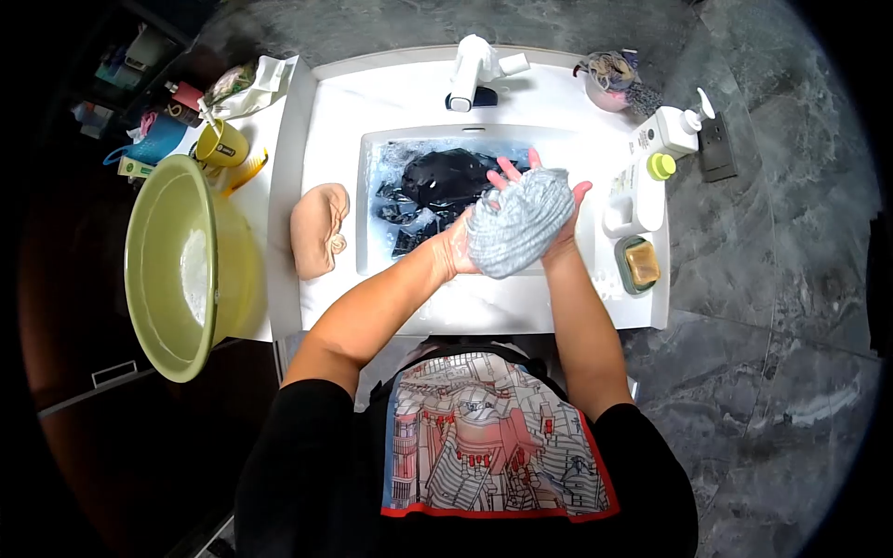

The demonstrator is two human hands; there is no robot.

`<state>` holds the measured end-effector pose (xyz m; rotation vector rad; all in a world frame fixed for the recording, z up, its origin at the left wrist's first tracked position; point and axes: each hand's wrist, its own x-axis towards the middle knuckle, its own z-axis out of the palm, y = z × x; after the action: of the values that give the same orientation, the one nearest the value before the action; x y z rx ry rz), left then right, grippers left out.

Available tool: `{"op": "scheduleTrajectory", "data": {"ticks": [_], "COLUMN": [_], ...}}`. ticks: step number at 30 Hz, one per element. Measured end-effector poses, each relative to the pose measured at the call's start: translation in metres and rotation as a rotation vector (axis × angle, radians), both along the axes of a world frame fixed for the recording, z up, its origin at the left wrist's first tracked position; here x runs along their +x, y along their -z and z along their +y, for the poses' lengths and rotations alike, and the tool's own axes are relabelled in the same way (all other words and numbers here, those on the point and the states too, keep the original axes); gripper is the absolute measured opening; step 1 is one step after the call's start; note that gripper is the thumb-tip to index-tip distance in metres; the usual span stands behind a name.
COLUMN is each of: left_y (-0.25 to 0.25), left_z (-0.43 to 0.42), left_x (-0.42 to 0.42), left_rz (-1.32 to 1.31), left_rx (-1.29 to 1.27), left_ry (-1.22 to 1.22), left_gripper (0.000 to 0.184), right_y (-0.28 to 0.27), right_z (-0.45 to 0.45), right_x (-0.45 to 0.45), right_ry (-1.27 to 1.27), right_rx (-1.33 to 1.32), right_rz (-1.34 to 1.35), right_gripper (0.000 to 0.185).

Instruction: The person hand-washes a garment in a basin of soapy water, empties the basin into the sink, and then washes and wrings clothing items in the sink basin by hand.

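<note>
Both hands hold a bunched wet grey ribbed cloth (521, 226) above the front right of the sink basin. My left hand (457, 244) supports its left side, palm against the fabric. My right hand (565, 237) is on the other side, with its thumb sticking out to the right. Several fingertips show beyond the far edge of the bundle; the cloth hides the rest of the fingers. Below, a dark garment (446, 179) lies in bluish sudsy water in the white basin (366, 200). A rolled beige cloth (318, 230) rests on the counter left of the basin.
A white faucet (473, 73) stands behind the basin. To the right are a pump bottle (668, 135), a green-capped bottle (640, 197) and a soap dish (625, 265) with soap. A green tub (138, 270) and yellow cup (221, 146) stand at left.
</note>
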<state>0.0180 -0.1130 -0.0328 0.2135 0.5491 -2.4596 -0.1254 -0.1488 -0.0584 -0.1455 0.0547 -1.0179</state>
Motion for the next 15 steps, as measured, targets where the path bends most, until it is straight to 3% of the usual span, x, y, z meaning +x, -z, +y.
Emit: {"op": "scheduleTrajectory", "data": {"ticks": [2,3,4,6,7,11,14,15], "left_y": [0.014,0.024,0.016,0.0,0.007,0.015,0.028,0.007], "left_z": [0.002,-0.002,-0.001,0.001,0.0,-0.002,-0.026,-0.027], "left_x": [0.004,0.014,0.017,0.025,0.025,0.026,0.0,0.002], "left_rz": [-0.041,-0.149,-0.149,-0.306,-0.455,-0.235,-0.584,-0.624], "left_rx": [-0.116,-0.142,-0.142,-0.21,-0.239,-0.301,-0.106,-0.087], "left_ry": [0.066,0.084,0.083,-0.03,-0.014,-0.014,-0.323,-0.317], "left_gripper": [0.039,0.049,0.049,0.069,0.083,0.088,0.046,0.023], "right_y": [-0.002,-0.009,-0.021,-0.038,-0.038,-0.044,-0.032,-0.033], "right_z": [-0.009,-0.02,-0.021,-0.024,-0.026,-0.015,0.0,0.006], "right_x": [-0.015,-0.021,-0.024,-0.024,-0.024,-0.016,-0.003,-0.001], "right_ry": [-0.155,-0.124,-0.125,0.105,0.084,0.341,0.503,0.55], "right_rx": [-0.099,-0.087,-0.087,-0.149,-0.146,-0.3,-0.157,-0.087], "right_rz": [0.14,0.215,0.215,0.512,0.47,0.624,0.725,0.727], "right_gripper": [0.056,0.036,0.036,0.026,0.025,0.024,0.026,0.026]}}
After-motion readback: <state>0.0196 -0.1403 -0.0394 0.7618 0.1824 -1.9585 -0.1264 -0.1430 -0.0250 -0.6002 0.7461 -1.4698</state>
